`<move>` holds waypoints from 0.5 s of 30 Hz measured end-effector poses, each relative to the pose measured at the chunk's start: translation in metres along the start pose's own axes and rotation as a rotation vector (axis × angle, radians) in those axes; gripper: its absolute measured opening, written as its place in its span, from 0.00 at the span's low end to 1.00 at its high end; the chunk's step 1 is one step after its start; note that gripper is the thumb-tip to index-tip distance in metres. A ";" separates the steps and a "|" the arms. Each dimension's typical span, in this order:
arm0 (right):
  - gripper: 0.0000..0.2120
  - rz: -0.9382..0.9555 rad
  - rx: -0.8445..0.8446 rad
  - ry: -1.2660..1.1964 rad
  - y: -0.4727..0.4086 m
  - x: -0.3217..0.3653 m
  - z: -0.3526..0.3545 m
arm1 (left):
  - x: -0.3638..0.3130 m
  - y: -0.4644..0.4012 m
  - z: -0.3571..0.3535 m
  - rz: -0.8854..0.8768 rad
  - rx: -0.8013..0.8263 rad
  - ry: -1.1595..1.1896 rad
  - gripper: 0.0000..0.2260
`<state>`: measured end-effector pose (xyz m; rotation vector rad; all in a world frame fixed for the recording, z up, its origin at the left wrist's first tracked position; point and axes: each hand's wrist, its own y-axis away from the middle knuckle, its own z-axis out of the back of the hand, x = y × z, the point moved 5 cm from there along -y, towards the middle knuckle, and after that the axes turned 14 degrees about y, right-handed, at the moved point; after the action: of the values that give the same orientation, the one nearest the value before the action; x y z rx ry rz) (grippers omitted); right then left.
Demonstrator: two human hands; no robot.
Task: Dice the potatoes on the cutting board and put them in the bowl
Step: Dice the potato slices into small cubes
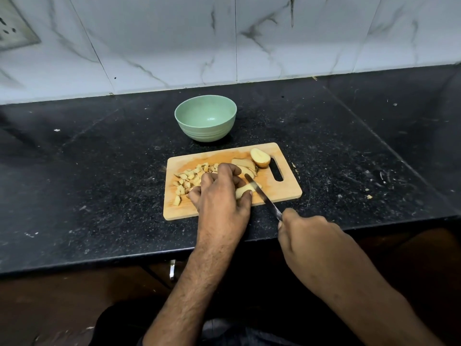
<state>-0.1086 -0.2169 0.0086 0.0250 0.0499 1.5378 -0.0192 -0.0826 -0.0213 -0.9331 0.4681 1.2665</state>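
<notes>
A wooden cutting board (279,191) lies on the black counter. My left hand (219,193) holds a pale potato piece (243,190) down on the board with curled fingers. My right hand (306,236) grips the handle of a knife (262,193), whose blade slants across that piece. A heap of diced potato (185,182) lies on the board's left part. A potato half (260,158) and some slices (243,163) sit at the board's far right, near the handle slot. The green bowl (205,121) stands empty behind the board.
The black stone counter (99,171) stretches wide on both sides, with small scraps at the right (368,196). A marble-tiled wall (224,41) rises behind, with a socket plate (12,28) at the upper left. The counter's front edge runs just below the board.
</notes>
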 end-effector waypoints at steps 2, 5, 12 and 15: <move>0.09 0.003 0.010 0.016 -0.001 0.001 -0.002 | -0.002 0.000 0.000 -0.014 0.001 -0.020 0.19; 0.08 0.008 0.036 0.021 -0.003 0.002 -0.004 | -0.006 0.000 0.000 -0.056 0.023 -0.054 0.18; 0.04 0.033 0.085 0.016 -0.017 0.004 -0.008 | -0.001 -0.003 0.000 -0.032 0.039 -0.027 0.17; 0.05 0.045 0.110 0.016 -0.011 0.000 -0.011 | -0.001 0.001 0.000 -0.034 0.012 -0.015 0.17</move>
<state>-0.0981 -0.2171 -0.0025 0.1018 0.1469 1.5793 -0.0200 -0.0829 -0.0208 -0.9174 0.4458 1.2375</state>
